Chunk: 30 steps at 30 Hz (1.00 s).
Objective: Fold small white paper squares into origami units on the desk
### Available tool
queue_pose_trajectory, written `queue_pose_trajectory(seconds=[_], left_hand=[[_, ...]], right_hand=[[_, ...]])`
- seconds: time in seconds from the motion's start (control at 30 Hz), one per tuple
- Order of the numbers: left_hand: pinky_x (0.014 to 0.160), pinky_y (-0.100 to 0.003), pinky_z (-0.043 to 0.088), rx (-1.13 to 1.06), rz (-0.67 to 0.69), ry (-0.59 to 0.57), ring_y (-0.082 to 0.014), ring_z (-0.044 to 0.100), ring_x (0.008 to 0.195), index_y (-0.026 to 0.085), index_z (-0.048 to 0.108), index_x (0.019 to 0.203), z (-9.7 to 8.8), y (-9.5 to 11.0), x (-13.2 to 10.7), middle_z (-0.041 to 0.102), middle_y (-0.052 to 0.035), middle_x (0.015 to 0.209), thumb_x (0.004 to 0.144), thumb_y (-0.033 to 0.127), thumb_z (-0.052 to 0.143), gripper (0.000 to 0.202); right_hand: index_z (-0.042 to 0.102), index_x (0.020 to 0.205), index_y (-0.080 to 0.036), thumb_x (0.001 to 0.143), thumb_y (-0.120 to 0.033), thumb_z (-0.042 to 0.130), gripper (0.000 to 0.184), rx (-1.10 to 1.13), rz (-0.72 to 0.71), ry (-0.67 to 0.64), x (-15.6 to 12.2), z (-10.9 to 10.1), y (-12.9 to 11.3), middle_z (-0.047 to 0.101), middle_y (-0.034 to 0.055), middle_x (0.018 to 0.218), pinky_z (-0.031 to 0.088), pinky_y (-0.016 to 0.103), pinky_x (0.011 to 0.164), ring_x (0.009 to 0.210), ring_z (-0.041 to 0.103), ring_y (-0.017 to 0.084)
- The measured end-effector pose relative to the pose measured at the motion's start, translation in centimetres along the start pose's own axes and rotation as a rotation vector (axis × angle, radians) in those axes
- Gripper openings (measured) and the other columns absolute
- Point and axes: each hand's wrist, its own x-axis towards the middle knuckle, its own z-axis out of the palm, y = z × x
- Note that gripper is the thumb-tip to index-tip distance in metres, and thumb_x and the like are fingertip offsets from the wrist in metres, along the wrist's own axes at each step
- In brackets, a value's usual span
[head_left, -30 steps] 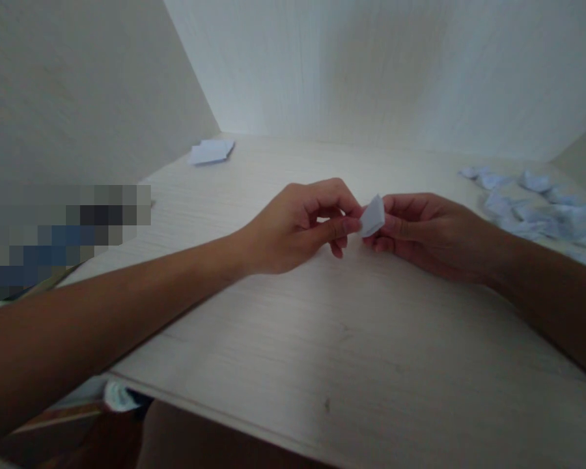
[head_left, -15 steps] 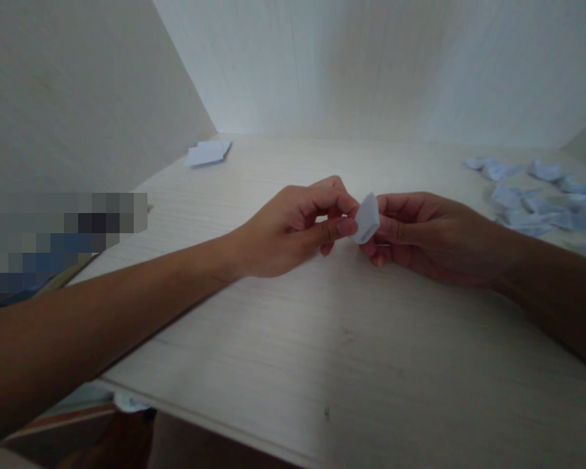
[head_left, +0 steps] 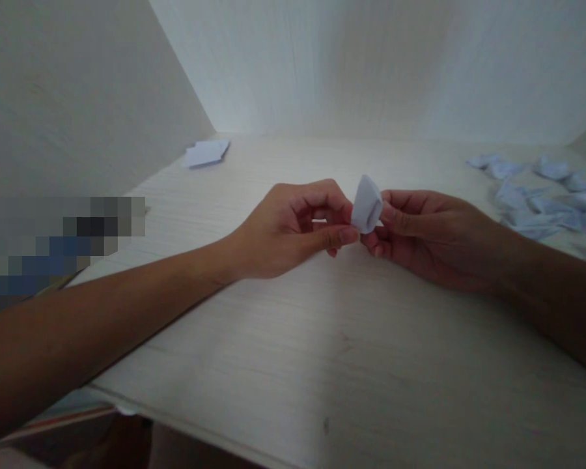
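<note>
A small folded piece of white paper is held up between both hands above the table, its pointed end upward and a fold opening on its right face. My left hand pinches its lower left edge between thumb and fingers. On the other side, my right hand grips the right edge with thumb and forefinger, the remaining fingers curled below. Part of the paper's lower edge is hidden by the fingertips.
Several folded white papers lie in a loose heap at the right of the pale wooden table. Flat white paper slips rest at the back left. Pale panels rise behind and at the left. A blurred-out patch covers the left edge.
The folded paper has risen slightly and turned, so more of its front and the fold opening show. My left thumb now sits at its lower corner. Both hands still hold it.
</note>
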Motion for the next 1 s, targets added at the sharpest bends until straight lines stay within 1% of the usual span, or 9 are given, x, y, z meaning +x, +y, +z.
queue_pose_trajectory(seconds=[0.1, 0.27, 0.33, 0.43, 0.6, 0.7, 0.87, 1.0], left_hand=[[0.064, -0.023, 0.057, 0.038, 0.022, 0.028, -0.0113, 0.064, 0.074, 0.017, 0.071, 0.089, 0.0, -0.1, 0.0, 0.067, -0.0039, 0.091, 0.089, 0.019, 0.075, 0.004], [0.057, -0.024, 0.054, 0.105, 0.042, 0.055, -0.0104, 0.06, 0.068, 0.017, 0.072, 0.087, 0.0, 0.0, 0.1, 0.063, -0.0035, 0.089, 0.091, 0.017, 0.071, 0.004], [0.057, -0.025, 0.054, 0.131, 0.052, 0.078, -0.0117, 0.06, 0.071, 0.017, 0.073, 0.089, 0.0, -0.1, 0.0, 0.062, -0.0047, 0.092, 0.09, 0.017, 0.072, 0.002], [0.058, -0.026, 0.054, 0.163, 0.054, 0.101, -0.0135, 0.062, 0.076, 0.018, 0.074, 0.091, -0.1, -0.2, 0.0, 0.063, -0.0055, 0.095, 0.088, 0.017, 0.074, 0.003], [0.054, -0.024, 0.053, 0.158, 0.042, 0.105, -0.0121, 0.061, 0.07, 0.021, 0.073, 0.092, -0.1, -0.4, -0.1, 0.065, -0.0051, 0.096, 0.089, 0.023, 0.074, 0.004], [0.054, -0.024, 0.053, 0.17, 0.048, 0.092, -0.0122, 0.062, 0.071, 0.02, 0.073, 0.092, -0.2, -0.3, -0.1, 0.065, -0.0054, 0.095, 0.09, 0.023, 0.074, 0.004], [0.052, -0.022, 0.052, 0.157, 0.081, 0.06, -0.0111, 0.06, 0.07, 0.018, 0.072, 0.089, -0.2, -0.1, -0.1, 0.061, -0.0039, 0.093, 0.089, 0.019, 0.073, 0.002], [0.053, -0.021, 0.051, 0.147, 0.08, 0.098, -0.0109, 0.06, 0.07, 0.017, 0.073, 0.087, 0.1, 0.1, -0.1, 0.061, -0.0036, 0.09, 0.087, 0.016, 0.074, 0.002]], right_hand=[[0.077, 0.094, -0.018, 0.091, -0.028, 0.075, 0.01, 0.01, -0.009, 0.015, 0.0, 0.4, 0.1, 0.067, 0.0039, 0.088, 0.056, 0.024, 0.078, 0.079, 0.063, 0.013], [0.077, 0.094, -0.019, 0.091, -0.028, 0.076, 0.01, 0.011, -0.03, 0.038, 0.0, 0.7, 0.4, 0.067, 0.0036, 0.091, 0.056, 0.025, 0.079, 0.079, 0.062, 0.012], [0.077, 0.094, -0.02, 0.092, -0.029, 0.074, 0.01, 0.021, -0.046, 0.053, 0.0, 0.7, 0.4, 0.067, 0.0035, 0.092, 0.057, 0.024, 0.079, 0.079, 0.062, 0.012], [0.077, 0.093, -0.02, 0.095, -0.029, 0.071, 0.011, 0.036, -0.073, 0.065, 0.0, 1.0, 0.5, 0.066, 0.0035, 0.091, 0.057, 0.023, 0.078, 0.08, 0.062, 0.012], [0.077, 0.09, -0.022, 0.095, -0.029, 0.069, 0.011, 0.055, -0.057, 0.083, 0.0, 1.5, 0.5, 0.068, 0.0038, 0.097, 0.056, 0.022, 0.078, 0.082, 0.061, 0.013], [0.077, 0.092, -0.02, 0.097, -0.027, 0.067, 0.012, 0.076, -0.057, 0.08, -0.1, 1.7, 0.6, 0.067, 0.0039, 0.096, 0.056, 0.021, 0.079, 0.082, 0.062, 0.012], [0.077, 0.095, -0.016, 0.098, -0.025, 0.066, 0.014, 0.114, -0.069, 0.053, -0.3, 2.0, 0.7, 0.066, 0.0037, 0.091, 0.057, 0.018, 0.077, 0.077, 0.062, 0.01], [0.077, 0.095, -0.014, 0.1, -0.023, 0.063, 0.018, 0.138, -0.072, 0.065, -0.2, 2.1, 0.7, 0.066, 0.004, 0.09, 0.057, 0.016, 0.075, 0.075, 0.062, 0.009]])
